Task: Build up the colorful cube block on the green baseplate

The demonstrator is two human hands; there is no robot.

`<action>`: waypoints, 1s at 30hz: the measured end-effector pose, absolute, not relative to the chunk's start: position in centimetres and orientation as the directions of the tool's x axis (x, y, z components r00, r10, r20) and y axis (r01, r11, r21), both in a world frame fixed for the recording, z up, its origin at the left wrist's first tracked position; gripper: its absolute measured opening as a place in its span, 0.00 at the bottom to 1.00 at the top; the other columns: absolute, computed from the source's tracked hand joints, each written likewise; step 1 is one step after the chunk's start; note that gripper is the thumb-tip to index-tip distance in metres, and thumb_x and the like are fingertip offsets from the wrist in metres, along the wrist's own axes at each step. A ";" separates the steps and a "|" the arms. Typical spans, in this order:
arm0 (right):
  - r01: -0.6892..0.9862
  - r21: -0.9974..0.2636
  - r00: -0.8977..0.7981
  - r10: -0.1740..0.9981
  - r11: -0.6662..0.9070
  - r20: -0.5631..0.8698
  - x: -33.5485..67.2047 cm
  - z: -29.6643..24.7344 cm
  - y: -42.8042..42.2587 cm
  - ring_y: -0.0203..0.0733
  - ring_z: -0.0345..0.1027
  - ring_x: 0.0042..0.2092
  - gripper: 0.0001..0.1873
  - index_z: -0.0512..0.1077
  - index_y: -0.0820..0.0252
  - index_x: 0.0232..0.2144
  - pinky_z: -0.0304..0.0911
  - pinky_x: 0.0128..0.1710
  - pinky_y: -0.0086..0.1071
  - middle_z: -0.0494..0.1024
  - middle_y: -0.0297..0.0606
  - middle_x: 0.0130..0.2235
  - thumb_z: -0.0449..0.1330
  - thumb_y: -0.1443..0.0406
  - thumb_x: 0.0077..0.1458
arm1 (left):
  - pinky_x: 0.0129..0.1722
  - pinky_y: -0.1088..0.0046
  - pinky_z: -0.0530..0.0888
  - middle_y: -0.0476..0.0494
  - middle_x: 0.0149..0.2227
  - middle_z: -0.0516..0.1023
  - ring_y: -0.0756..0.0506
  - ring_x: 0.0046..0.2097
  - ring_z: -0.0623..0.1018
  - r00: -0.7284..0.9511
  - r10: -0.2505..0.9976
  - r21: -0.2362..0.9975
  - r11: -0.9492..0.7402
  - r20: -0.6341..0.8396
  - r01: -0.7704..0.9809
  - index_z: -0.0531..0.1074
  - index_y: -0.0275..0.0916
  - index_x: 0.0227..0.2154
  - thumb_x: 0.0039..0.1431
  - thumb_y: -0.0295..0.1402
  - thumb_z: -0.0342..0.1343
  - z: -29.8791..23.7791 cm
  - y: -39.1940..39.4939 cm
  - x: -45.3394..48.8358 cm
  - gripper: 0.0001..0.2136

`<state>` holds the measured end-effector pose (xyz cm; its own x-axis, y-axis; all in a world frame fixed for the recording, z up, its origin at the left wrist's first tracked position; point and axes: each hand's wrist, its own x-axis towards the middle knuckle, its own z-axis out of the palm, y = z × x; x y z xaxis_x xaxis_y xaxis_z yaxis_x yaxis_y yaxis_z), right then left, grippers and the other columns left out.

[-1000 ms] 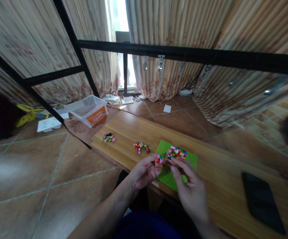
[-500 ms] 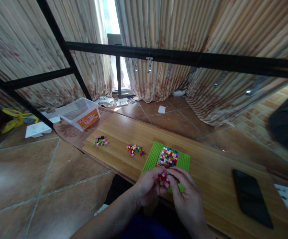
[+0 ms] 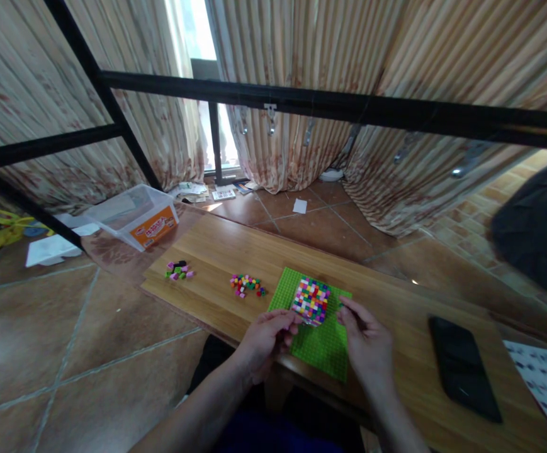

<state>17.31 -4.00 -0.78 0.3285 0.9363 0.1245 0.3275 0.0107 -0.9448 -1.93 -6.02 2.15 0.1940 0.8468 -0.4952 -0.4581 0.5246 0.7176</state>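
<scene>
A green studded baseplate (image 3: 323,343) lies on a low wooden table (image 3: 396,302). A square block of many-coloured small bricks (image 3: 311,300) stands on its far part. My left hand (image 3: 266,340) rests at the plate's near left, fingers curled, fingertips touching the block's lower left corner. My right hand (image 3: 367,340) sits at the plate's right edge, its fingers pinched together just right of the block. What either hand holds is too small to make out.
Two small heaps of loose bricks lie on the table: a mixed one (image 3: 246,284) and a pink-green one (image 3: 177,270). A black phone (image 3: 464,368) lies at right. A clear plastic box (image 3: 134,217) stands on the tiled floor, under a black metal frame (image 3: 301,100).
Both hands, pinched together near the plate's front edge half a second ago, have parted and gone to either side of the block. The camera view has shifted left.
</scene>
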 end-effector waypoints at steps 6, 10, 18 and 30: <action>0.338 -0.941 0.291 0.947 0.034 0.139 16.6 -0.8 -2.5 0.44 0.76 0.39 0.16 0.78 0.59 0.36 0.71 0.42 0.39 0.82 0.42 0.37 0.64 0.53 0.52 | 0.22 0.77 0.55 0.51 0.25 0.70 0.56 0.22 0.64 0.138 0.856 0.735 0.501 -0.498 -0.457 0.75 0.34 0.26 0.48 0.38 0.64 1.9 -5.4 -2.9 0.11; 0.444 -0.895 0.236 0.957 0.047 0.167 16.7 -0.2 -2.1 0.43 0.76 0.38 0.14 0.79 0.58 0.34 0.70 0.42 0.38 0.82 0.40 0.36 0.62 0.53 0.54 | 0.22 0.77 0.55 0.51 0.24 0.70 0.56 0.22 0.64 0.123 0.856 0.732 0.497 -0.503 -0.466 0.76 0.34 0.26 0.47 0.37 0.65 1.6 -5.1 -3.1 0.10; 0.610 -0.764 0.131 0.925 0.208 0.356 16.5 0.4 -2.1 0.43 0.75 0.40 0.14 0.80 0.57 0.34 0.70 0.42 0.38 0.80 0.41 0.38 0.58 0.56 0.57 | 0.22 0.78 0.55 0.51 0.24 0.70 0.56 0.22 0.64 0.125 0.850 0.718 0.503 -0.512 -0.481 0.76 0.34 0.26 0.45 0.38 0.65 1.1 -4.9 -3.3 0.11; 0.757 -0.586 0.057 0.864 0.289 0.500 16.3 -0.1 -2.1 0.42 0.75 0.39 0.14 0.79 0.58 0.34 0.68 0.41 0.35 0.81 0.40 0.38 0.55 0.59 0.61 | 0.23 0.78 0.57 0.51 0.24 0.70 0.56 0.22 0.65 0.105 0.840 0.721 0.514 -0.532 -0.465 0.76 0.34 0.26 0.44 0.38 0.64 0.4 -5.0 -3.5 0.11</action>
